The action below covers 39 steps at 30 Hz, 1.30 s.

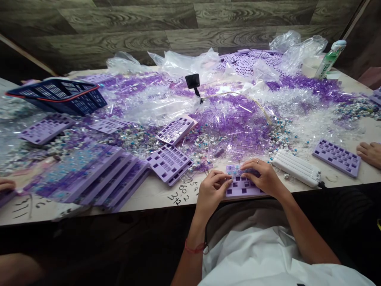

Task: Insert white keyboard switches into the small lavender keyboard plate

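Note:
A light-purple keyboard plate (242, 190) with square holes lies at the table's front edge, between my hands. Small blue-and-white switches under clear purple pieces (233, 170) fill part of its far left corner. My left hand (212, 190) is closed at the plate's left edge, thumb and fingers pressed together on it. Over the plate's far right part, my right hand (262, 176) curls its fingers down onto the surface. Whatever small piece its fingertips may pinch is hidden.
Left of me stand stacked purple plates (113, 178) and more loose plates (169, 163). A white power strip (296, 167) lies right. Behind are loose switches, clear purple pieces, a dark blue basket (59, 95) and a green bottle (331, 59). Other people's hands (370, 154) show at both sides.

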Each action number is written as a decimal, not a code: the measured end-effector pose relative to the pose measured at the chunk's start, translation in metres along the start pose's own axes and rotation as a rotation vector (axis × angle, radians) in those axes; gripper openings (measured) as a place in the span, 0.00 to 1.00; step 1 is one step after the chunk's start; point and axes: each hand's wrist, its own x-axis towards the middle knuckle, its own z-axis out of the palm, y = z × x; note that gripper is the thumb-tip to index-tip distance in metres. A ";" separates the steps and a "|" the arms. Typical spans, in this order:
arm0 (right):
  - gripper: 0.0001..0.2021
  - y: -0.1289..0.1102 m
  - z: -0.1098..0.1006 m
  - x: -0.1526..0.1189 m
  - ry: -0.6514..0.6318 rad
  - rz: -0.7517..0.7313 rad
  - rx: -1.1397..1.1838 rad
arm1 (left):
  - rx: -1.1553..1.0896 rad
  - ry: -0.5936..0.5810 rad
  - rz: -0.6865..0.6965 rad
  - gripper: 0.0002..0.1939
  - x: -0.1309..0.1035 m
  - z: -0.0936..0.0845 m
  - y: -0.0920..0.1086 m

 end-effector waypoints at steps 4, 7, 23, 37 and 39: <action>0.05 -0.001 0.000 0.000 0.004 -0.005 -0.002 | 0.019 0.001 0.000 0.09 0.001 0.000 -0.001; 0.05 0.000 0.000 0.000 -0.001 -0.005 -0.006 | 0.016 -0.004 -0.011 0.09 0.001 0.000 -0.001; 0.08 0.001 -0.012 0.015 -0.085 -0.064 -0.052 | 0.008 -0.047 -0.035 0.12 0.000 -0.003 0.001; 0.07 -0.026 0.005 0.000 -0.071 -0.092 -0.215 | 0.071 -0.050 -0.027 0.17 -0.006 0.000 0.002; 0.07 -0.026 0.006 0.000 -0.060 -0.099 -0.223 | 0.093 -0.039 -0.013 0.16 -0.007 0.000 0.003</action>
